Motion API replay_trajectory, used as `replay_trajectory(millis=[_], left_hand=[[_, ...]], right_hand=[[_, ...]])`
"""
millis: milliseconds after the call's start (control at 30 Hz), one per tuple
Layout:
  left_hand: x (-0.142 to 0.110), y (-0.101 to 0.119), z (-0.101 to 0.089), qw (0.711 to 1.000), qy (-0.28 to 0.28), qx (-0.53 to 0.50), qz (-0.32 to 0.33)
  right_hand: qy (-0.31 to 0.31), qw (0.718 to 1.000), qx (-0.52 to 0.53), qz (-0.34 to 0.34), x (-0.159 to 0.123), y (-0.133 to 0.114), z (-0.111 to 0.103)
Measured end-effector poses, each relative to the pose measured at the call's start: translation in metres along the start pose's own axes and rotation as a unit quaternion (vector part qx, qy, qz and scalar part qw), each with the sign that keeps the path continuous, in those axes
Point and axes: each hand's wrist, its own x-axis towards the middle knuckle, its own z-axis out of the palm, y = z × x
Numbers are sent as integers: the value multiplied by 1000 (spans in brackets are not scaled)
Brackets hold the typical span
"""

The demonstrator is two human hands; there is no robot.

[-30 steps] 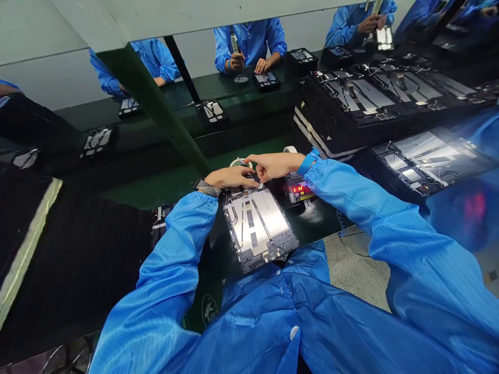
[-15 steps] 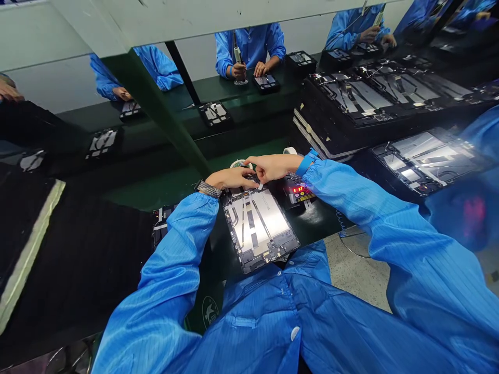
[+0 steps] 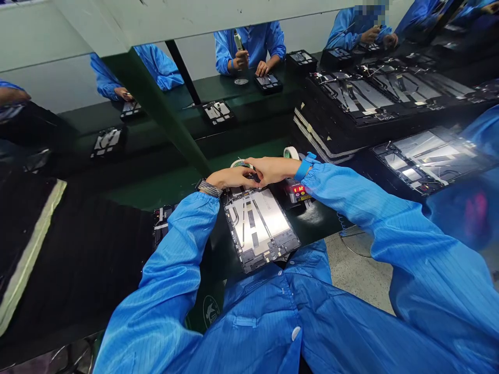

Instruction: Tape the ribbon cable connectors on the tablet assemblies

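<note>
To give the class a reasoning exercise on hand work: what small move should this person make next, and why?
Probably draw the right hand back slightly, because it and the left hand meet over the top edge of the open tablet panel, hiding the spot they work on.

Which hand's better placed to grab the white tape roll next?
Probably the right hand: the white tape roll lies just beyond its wrist, while the left hand sits farther away.
</note>
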Motion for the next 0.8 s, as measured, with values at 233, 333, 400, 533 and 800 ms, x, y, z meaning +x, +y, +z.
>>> replay_trajectory(millis=[233, 333, 400, 533, 800], left_hand=[[-1, 1, 0, 1000, -3, 1, -2], [0, -1, 0, 1000, 1, 0, -4], [1, -1, 1, 1000, -1, -1, -2], [-1, 2, 1, 1000, -5, -8, -4], [-4, 3, -1, 998, 23, -25, -49]], right_hand=[[-4, 999, -30, 13, 1, -2, -2], [-6, 999, -41, 31, 2, -4, 0], [-2, 998, -54, 42, 3, -8, 1], [35, 994, -90, 59, 6, -7, -1], [80, 994, -2, 81, 3, 44, -4]])
